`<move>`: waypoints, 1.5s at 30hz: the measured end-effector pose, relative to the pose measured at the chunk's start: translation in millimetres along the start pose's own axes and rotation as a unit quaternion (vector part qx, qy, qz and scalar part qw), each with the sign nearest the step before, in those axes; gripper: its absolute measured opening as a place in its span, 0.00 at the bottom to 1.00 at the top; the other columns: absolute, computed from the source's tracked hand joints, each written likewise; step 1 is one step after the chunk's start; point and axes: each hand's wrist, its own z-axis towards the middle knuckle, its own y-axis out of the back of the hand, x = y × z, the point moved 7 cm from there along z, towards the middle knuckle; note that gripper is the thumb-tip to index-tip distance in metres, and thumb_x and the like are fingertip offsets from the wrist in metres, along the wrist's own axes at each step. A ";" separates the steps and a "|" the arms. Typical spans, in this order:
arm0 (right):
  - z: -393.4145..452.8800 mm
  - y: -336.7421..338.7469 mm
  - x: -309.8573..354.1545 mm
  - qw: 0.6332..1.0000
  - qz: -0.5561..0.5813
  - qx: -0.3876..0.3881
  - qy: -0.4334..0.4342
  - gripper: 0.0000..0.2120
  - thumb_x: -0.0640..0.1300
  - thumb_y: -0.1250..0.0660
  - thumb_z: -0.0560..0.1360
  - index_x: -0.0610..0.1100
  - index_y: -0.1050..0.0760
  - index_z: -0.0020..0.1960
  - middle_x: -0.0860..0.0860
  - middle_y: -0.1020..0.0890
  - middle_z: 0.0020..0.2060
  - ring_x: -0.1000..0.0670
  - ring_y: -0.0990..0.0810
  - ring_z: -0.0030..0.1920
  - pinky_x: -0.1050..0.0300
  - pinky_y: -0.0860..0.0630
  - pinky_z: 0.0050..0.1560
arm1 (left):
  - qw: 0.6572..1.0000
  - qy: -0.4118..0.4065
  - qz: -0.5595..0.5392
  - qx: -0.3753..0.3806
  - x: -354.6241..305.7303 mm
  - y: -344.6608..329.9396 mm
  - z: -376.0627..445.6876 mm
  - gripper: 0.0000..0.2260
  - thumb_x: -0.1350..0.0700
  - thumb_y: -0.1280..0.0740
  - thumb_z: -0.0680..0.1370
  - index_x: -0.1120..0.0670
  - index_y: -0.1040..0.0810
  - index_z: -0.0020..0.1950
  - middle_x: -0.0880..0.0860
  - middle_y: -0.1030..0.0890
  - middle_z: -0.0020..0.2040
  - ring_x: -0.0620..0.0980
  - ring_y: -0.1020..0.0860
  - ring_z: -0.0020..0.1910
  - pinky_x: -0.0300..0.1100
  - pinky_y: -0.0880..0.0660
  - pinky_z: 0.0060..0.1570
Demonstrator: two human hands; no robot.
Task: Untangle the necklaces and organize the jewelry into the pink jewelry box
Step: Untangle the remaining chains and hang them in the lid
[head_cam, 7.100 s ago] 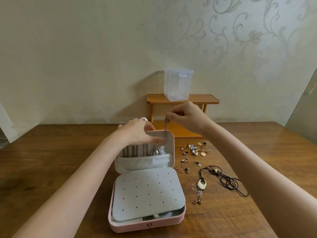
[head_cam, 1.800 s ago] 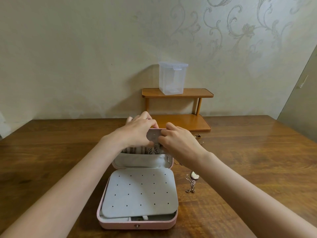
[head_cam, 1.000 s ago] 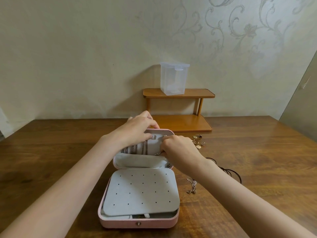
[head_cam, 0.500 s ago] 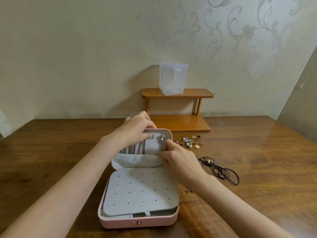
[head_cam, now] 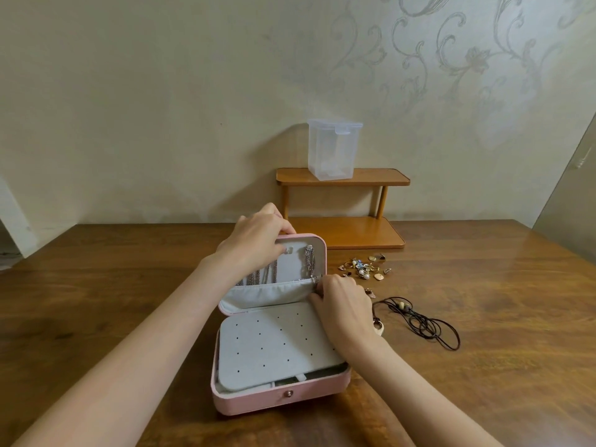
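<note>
We are gripping the raised lid of the pink jewelry box (head_cam: 277, 398) on the counter (head_cam: 483, 317) with our left hand (head_cam: 258, 241), while our right hand (head_cam: 342, 304) is pinching the silver necklace (head_cam: 309, 262) at the lid pocket. We are seeing no readable writing.

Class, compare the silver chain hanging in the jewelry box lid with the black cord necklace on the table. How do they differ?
The silver chain hangs straight in the pink jewelry box lid; the black cord necklace lies loosely coiled on the wooden table. The chain is pale metal links; the cord is dark, with beads. The right hand is at the chain's lower end; nothing touches the cord. Both are necklaces.
</note>
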 end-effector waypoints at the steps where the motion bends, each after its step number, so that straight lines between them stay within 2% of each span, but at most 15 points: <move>1: 0.9 -0.9 -2.0 1.000 0.013 -0.007 -0.016 0.10 0.45 0.42 0.78 0.42 0.25 0.52 0.45 0.21 0.50 0.41 0.23 0.51 0.54 0.34 0.41 | 1.000 0.005 -0.002 -0.001 0.9 -0.9 0.3 0.12 0.57 0.33 0.77 0.48 0.21 0.60 0.47 0.33 0.52 0.52 0.30 0.54 0.48 0.33 0.58; 6: 5.4 3.2 -3.6 0.998 0.039 -0.036 -0.029 0.10 0.46 0.42 0.78 0.42 0.24 0.50 0.46 0.20 0.48 0.43 0.23 0.49 0.56 0.36 0.39 | 1.000 0.006 -0.012 -0.018 0.9 1.8 -0.2 0.12 0.58 0.33 0.77 0.47 0.21 0.59 0.47 0.33 0.51 0.53 0.30 0.54 0.50 0.31 0.57; 11: 13.7 25.2 5.5 0.995 0.007 -0.094 0.042 0.08 0.45 0.42 0.78 0.42 0.27 0.48 0.48 0.20 0.46 0.45 0.25 0.42 0.56 0.38 0.37 | 0.999 -0.011 -0.009 -0.029 -3.2 4.5 -1.2 0.12 0.60 0.34 0.78 0.49 0.21 0.60 0.48 0.33 0.52 0.51 0.31 0.51 0.47 0.31 0.56; 13: 16.6 31.6 11.1 0.988 0.008 -0.127 0.091 0.06 0.42 0.38 0.76 0.43 0.32 0.41 0.48 0.20 0.40 0.46 0.30 0.34 0.56 0.41 0.29 | 0.999 -0.023 -0.011 -0.033 -6.6 5.6 -1.8 0.13 0.60 0.34 0.77 0.49 0.21 0.60 0.48 0.32 0.52 0.50 0.31 0.50 0.47 0.31 0.56; 16: 21.0 43.8 20.5 0.973 0.006 -0.170 0.158 0.19 0.35 0.28 0.66 0.45 0.39 0.34 0.47 0.24 0.26 0.49 0.38 0.23 0.66 0.53 0.23 | 0.999 -0.025 -0.008 -0.033 -8.6 6.3 -1.9 0.13 0.60 0.34 0.77 0.50 0.21 0.61 0.50 0.30 0.55 0.49 0.32 0.50 0.46 0.31 0.57; 17: 22.4 42.0 23.1 0.973 -0.003 -0.149 0.179 0.17 0.36 0.29 0.68 0.45 0.37 0.34 0.47 0.23 0.28 0.48 0.36 0.24 0.66 0.50 0.23 | 0.999 -0.023 -0.005 -0.034 -8.1 6.1 -1.6 0.13 0.60 0.34 0.77 0.50 0.21 0.61 0.51 0.30 0.55 0.48 0.33 0.49 0.45 0.31 0.57; 19: 24.5 30.5 22.5 0.975 -0.055 -0.079 0.200 0.08 0.41 0.38 0.78 0.41 0.27 0.40 0.46 0.19 0.39 0.45 0.25 0.34 0.60 0.35 0.28 | 0.999 -0.018 -0.001 -0.032 -5.6 5.8 -0.9 0.13 0.60 0.34 0.78 0.50 0.22 0.62 0.51 0.30 0.56 0.49 0.32 0.50 0.44 0.33 0.56; 21: 25.5 21.5 14.5 0.980 -0.060 -0.013 0.190 0.12 0.45 0.42 0.80 0.41 0.21 0.50 0.47 0.18 0.44 0.46 0.21 0.43 0.56 0.26 0.39 | 0.999 -0.017 -0.002 -0.027 -4.4 5.0 -0.3 0.13 0.60 0.34 0.78 0.50 0.22 0.61 0.50 0.31 0.56 0.49 0.33 0.50 0.43 0.34 0.55; 23: 24.4 22.9 11.7 0.982 -0.015 0.011 0.190 0.13 0.45 0.42 0.80 0.42 0.20 0.52 0.47 0.17 0.45 0.47 0.19 0.43 0.53 0.21 0.43 | 1.000 -0.015 0.000 -0.026 -4.0 4.7 0.4 0.13 0.59 0.34 0.77 0.50 0.22 0.61 0.50 0.31 0.55 0.48 0.33 0.49 0.43 0.34 0.55; 27: 23.3 42.5 7.6 0.980 -0.010 -0.024 0.196 0.13 0.44 0.44 0.80 0.42 0.21 0.53 0.47 0.18 0.41 0.47 0.21 0.38 0.57 0.26 0.34 | 1.000 -0.002 -0.002 -0.024 -0.7 2.8 2.5 0.13 0.59 0.33 0.77 0.49 0.21 0.60 0.48 0.32 0.52 0.53 0.29 0.53 0.48 0.30 0.56; 30: 17.9 34.6 8.4 0.976 -0.068 0.021 0.208 0.12 0.41 0.46 0.80 0.43 0.27 0.58 0.48 0.23 0.38 0.46 0.24 0.36 0.59 0.32 0.28 | 1.000 0.002 -0.010 -0.021 0.2 2.2 2.0 0.13 0.59 0.33 0.77 0.48 0.21 0.60 0.48 0.31 0.54 0.53 0.30 0.54 0.50 0.29 0.56; 35: 12.8 8.4 12.4 0.975 -0.029 0.130 0.179 0.14 0.39 0.43 0.77 0.43 0.29 0.62 0.45 0.23 0.42 0.45 0.24 0.40 0.56 0.28 0.34 | 1.000 -0.014 -0.001 -0.024 -3.1 2.7 3.2 0.13 0.59 0.34 0.77 0.49 0.22 0.61 0.50 0.30 0.57 0.50 0.32 0.52 0.44 0.34 0.55; 38: 16.1 18.9 15.0 0.981 -0.055 0.084 0.165 0.13 0.42 0.44 0.78 0.42 0.26 0.60 0.44 0.20 0.46 0.44 0.21 0.43 0.51 0.22 0.42 | 1.000 -0.018 0.005 -0.020 -4.1 1.4 6.8 0.13 0.58 0.33 0.77 0.49 0.22 0.61 0.50 0.30 0.56 0.49 0.32 0.51 0.43 0.36 0.55; 41: 24.3 35.0 17.6 0.984 -0.014 0.015 0.176 0.12 0.41 0.44 0.78 0.42 0.24 0.55 0.47 0.21 0.40 0.45 0.22 0.38 0.56 0.25 0.36 | 1.000 -0.015 -0.003 -0.016 -2.1 -0.5 10.0 0.13 0.57 0.32 0.77 0.48 0.21 0.60 0.49 0.30 0.55 0.50 0.30 0.53 0.46 0.33 0.57; 45: 19.7 16.8 22.8 0.978 0.010 0.106 0.181 0.13 0.41 0.41 0.77 0.45 0.27 0.61 0.47 0.23 0.41 0.46 0.23 0.40 0.54 0.22 0.41 | 1.000 -0.010 -0.013 -0.010 1.1 -4.6 13.2 0.13 0.57 0.32 0.76 0.48 0.21 0.60 0.48 0.31 0.53 0.53 0.30 0.55 0.48 0.33 0.58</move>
